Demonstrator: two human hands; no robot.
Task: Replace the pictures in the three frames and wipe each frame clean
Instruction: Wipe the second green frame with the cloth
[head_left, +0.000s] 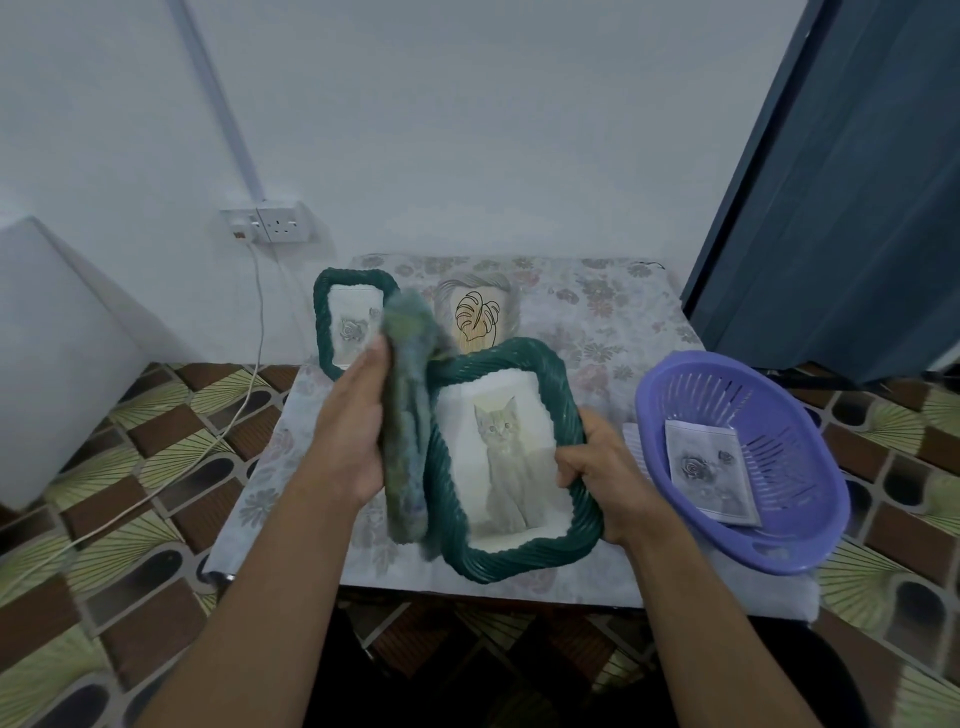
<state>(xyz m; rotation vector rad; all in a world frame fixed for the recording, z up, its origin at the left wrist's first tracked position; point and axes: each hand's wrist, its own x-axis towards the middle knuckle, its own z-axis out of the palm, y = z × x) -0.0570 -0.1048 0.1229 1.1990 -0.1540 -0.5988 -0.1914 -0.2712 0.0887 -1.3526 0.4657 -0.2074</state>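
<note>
My left hand (353, 431) is curled round a bunched blue-green cloth (410, 431), thumb on one side and fingers wrapped over the other, and the cloth lies against the left rail of the green rope-twist frame (519, 564). That frame sits between my hands, tilted up off the table (613, 322). My right hand (602, 473) clamps its right rail, with the fingers hooked over the front edge; the thumb I cannot make out. The cat picture (501, 457) is already in it, so I judge this step to be the wipe. To do it well I should hold firm with my right hand so the frame does not twist. Then I would draw the cloth along the rail and press it into the grooves of the twist, where dust would sit. After that, turn the frame in my right-hand grip to bring each rail to the cloth, and finish flat over the picture face. Beyond my left hand stand the other green frame (322, 322) and a pale leaf frame (475, 317). Just outside my right hand is the purple basket (644, 410), holding loose prints (706, 467).
</note>
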